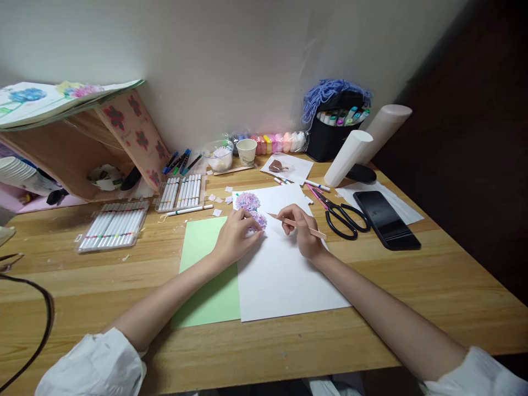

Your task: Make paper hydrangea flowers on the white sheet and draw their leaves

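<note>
A white sheet of paper [289, 280] lies before me, partly over a green sheet [206, 297]. Near its top are two clusters of small purple and pink pieces shaped like flower heads: an upper one [248, 201] and a lower one [259, 220]. My left hand [236, 235] rests on the paper and partly covers the lower cluster, its thumb and forefinger apart at the edge. In my right hand [302, 228] is a thin wooden stick [315, 231], gripped like a pen. The stick's pointed tip is just right of the lower cluster; whether it touches the paper is unclear.
Black-handled scissors [348, 221] and a phone [388, 220] lie to the right. Marker cases [113, 225] stand left, with small paper squares [217, 212] nearby. Behind are a paper cup [246, 152], a bowl [219, 158], coloured clay packs [272, 143] and a black pen holder [330, 137].
</note>
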The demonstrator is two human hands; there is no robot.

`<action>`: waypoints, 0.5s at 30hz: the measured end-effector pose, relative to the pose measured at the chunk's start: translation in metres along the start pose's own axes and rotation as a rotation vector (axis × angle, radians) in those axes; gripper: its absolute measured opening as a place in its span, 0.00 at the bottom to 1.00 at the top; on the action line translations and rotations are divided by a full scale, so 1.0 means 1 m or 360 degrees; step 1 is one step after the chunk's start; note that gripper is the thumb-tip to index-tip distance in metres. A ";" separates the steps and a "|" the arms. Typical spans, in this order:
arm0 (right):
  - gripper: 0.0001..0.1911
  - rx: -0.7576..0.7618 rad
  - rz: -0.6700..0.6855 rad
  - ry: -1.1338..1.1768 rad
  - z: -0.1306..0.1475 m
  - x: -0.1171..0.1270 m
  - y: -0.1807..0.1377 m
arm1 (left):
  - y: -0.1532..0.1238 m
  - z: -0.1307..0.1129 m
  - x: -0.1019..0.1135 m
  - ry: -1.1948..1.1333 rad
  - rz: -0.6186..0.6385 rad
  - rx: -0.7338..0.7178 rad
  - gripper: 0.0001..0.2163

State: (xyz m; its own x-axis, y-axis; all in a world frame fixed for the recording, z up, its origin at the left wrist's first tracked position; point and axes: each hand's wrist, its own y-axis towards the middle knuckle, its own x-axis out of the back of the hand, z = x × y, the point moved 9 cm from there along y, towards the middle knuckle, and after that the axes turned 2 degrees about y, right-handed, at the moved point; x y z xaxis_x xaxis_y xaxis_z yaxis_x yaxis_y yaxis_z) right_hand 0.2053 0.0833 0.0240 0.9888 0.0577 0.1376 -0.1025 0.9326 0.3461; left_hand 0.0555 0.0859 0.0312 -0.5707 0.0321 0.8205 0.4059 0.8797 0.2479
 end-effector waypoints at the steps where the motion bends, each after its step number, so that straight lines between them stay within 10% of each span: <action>1: 0.25 -0.0009 -0.0038 0.0040 -0.003 0.002 0.000 | 0.000 -0.001 0.000 0.0026 -0.0036 -0.0026 0.04; 15: 0.27 0.0010 0.0148 -0.0300 -0.003 -0.015 -0.003 | 0.004 -0.001 -0.005 0.0141 -0.0185 -0.0091 0.03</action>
State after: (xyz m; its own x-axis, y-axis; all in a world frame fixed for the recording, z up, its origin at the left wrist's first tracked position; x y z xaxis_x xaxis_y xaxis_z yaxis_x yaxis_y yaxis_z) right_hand 0.1916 0.0805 0.0176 0.9374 0.0753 0.3400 -0.1938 0.9240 0.3297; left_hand 0.0609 0.0888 0.0291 -0.5519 -0.1129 0.8262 0.3818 0.8466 0.3708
